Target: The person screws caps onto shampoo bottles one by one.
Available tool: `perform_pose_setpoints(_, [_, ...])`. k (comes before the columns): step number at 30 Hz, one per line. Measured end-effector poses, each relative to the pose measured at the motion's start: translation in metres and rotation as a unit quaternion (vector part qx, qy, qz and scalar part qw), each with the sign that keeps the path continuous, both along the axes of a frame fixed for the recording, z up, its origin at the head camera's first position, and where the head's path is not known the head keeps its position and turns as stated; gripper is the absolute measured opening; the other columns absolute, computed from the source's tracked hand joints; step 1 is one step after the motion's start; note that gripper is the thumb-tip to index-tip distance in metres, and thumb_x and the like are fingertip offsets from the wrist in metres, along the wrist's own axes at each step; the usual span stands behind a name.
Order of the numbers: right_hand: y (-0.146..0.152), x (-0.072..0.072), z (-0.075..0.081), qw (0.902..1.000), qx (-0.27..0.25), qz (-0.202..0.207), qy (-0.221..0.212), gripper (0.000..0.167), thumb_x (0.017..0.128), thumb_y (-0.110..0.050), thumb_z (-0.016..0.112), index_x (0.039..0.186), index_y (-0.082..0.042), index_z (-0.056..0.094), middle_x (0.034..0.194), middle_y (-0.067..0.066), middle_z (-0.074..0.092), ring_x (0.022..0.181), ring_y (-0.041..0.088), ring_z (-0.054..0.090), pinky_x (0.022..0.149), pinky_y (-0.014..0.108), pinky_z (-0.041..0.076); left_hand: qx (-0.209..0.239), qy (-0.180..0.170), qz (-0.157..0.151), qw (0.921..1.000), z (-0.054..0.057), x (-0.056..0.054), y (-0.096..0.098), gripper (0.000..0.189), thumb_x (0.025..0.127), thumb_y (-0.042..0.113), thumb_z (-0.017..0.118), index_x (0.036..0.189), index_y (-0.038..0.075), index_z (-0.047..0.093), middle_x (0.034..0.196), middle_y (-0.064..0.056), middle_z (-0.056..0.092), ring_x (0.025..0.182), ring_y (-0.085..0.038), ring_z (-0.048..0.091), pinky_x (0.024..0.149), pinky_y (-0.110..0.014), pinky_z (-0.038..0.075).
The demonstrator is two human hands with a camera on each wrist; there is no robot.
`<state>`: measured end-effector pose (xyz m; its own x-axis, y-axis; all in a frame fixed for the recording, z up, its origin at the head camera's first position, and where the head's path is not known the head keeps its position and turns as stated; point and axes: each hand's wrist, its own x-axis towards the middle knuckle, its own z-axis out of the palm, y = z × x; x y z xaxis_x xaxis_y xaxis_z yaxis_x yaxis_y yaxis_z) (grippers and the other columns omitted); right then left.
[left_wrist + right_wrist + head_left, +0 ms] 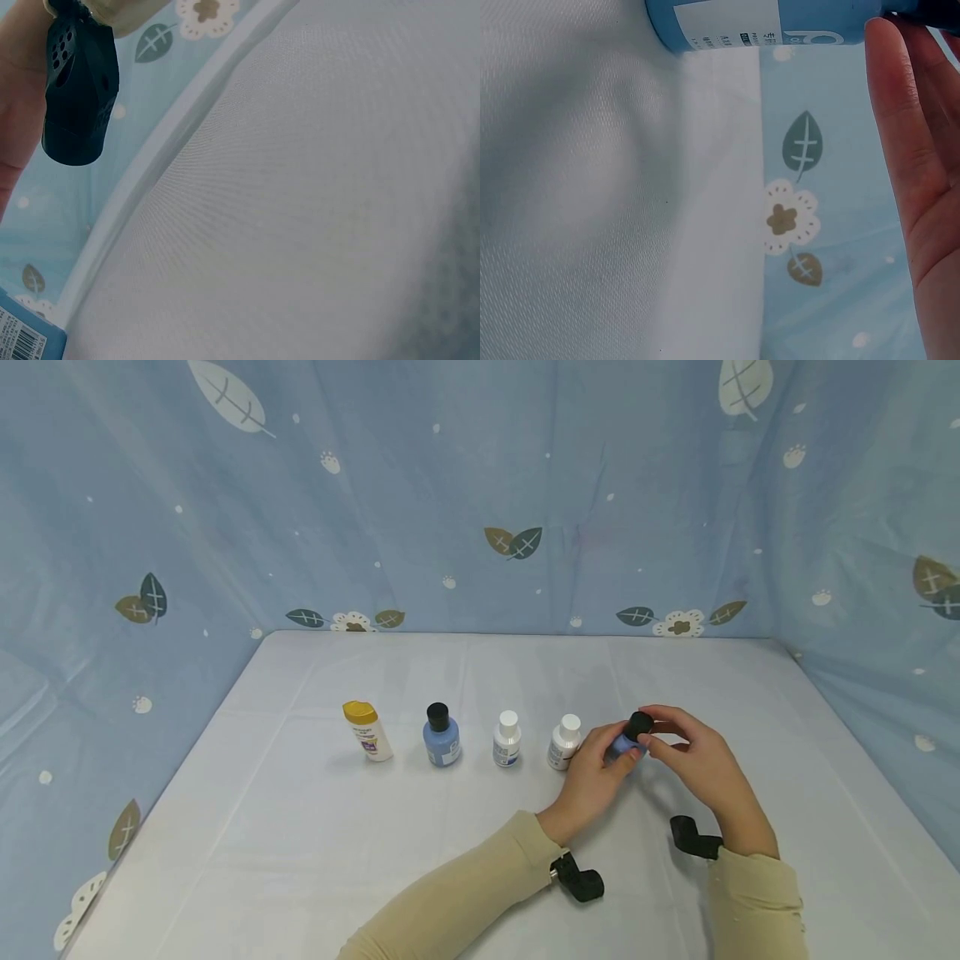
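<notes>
A small blue bottle (622,745) with a black cap (640,723) is between both hands at the right end of a row of bottles. My left hand (596,777) holds its body from the left, thumb in front, covering much of it. Fingers and thumb of my right hand (697,760) pinch around the cap from the right. The bottle leans slightly to the right. In the right wrist view the blue body (735,22) shows a white label, with my fingertip (885,45) beside its neck. The left wrist view catches only a labelled blue corner (30,334).
Left of the hands stand two white bottles (564,743) (507,740), a second blue bottle (442,739) with a black cap, and a cream bottle (372,735) with a yellow cap. The nearest white one is close beside my left fingers. A blue leaf-print curtain (450,485) hangs behind the white table (300,860).
</notes>
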<state>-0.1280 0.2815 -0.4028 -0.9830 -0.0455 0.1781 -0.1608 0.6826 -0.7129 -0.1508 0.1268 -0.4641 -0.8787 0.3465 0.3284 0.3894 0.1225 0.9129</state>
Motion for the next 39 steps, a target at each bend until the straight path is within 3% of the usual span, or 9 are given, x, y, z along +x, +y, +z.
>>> perform_pose_setpoints(8, [0.0012, -0.0015, -0.0018, 1.0, -0.005, 0.008, 0.002, 0.048, 0.086, -0.037, 0.058, 0.128, -0.017, 0.048, 0.121, 0.006, 0.052, 0.106, 0.025, 0.049, 0.079, 0.048, 0.042, -0.002, -0.003, 0.001, 1.0, 0.0001, -0.0003, 0.0002, 0.039, 0.09, 0.033, 0.052, 0.128, 0.024, 0.048, 0.12, 0.009, 0.047, 0.11, -0.002, 0.043, 0.09, -0.022, 0.037])
perform_pose_setpoints(16, [0.0003, 0.0004, -0.0007, 0.9997, 0.0, 0.024, 0.008, 0.048, 0.086, -0.03, 0.059, 0.132, -0.023, 0.044, 0.126, -0.001, 0.048, 0.104, 0.016, 0.049, 0.074, 0.018, 0.043, 0.001, -0.004, -0.003, 1.0, 0.0002, 0.0002, -0.0003, 0.039, 0.09, 0.031, 0.052, 0.128, 0.023, 0.047, 0.12, 0.008, 0.047, 0.111, -0.002, 0.043, 0.091, -0.022, 0.036])
perform_pose_setpoints(23, [-0.0001, 0.0014, 0.0021, 0.9995, 0.001, 0.029, 0.009, 0.05, 0.088, -0.029, 0.057, 0.134, -0.023, 0.041, 0.121, 0.006, 0.051, 0.106, 0.022, 0.048, 0.073, 0.016, 0.043, 0.0, 0.009, -0.003, 1.0, 0.0005, 0.0002, -0.0002, 0.04, 0.091, 0.031, 0.052, 0.129, 0.021, 0.047, 0.121, 0.006, 0.047, 0.111, -0.003, 0.043, 0.091, -0.022, 0.036])
perform_pose_setpoints(31, [0.001, 0.0017, 0.0011, 0.9998, -0.004, 0.018, 0.006, 0.045, 0.087, -0.032, 0.057, 0.13, -0.027, 0.046, 0.122, -0.003, 0.05, 0.103, 0.008, 0.047, 0.074, 0.019, 0.044, 0.003, 0.008, -0.006, 0.9999, 0.0005, 0.0005, 0.0, 0.04, 0.09, 0.03, 0.052, 0.129, 0.021, 0.046, 0.121, 0.006, 0.047, 0.11, -0.003, 0.043, 0.09, -0.022, 0.037])
perform_pose_setpoints(39, [0.0011, 0.0007, 0.0013, 0.9997, -0.011, 0.02, 0.007, 0.042, 0.087, -0.031, 0.057, 0.128, -0.027, 0.048, 0.12, -0.006, 0.051, 0.103, 0.007, 0.047, 0.074, 0.02, 0.043, 0.006, 0.006, -0.01, 0.9999, -0.0003, -0.0007, -0.0002, 0.041, 0.09, 0.03, 0.052, 0.13, 0.023, 0.046, 0.121, 0.006, 0.047, 0.11, -0.003, 0.043, 0.091, -0.022, 0.036])
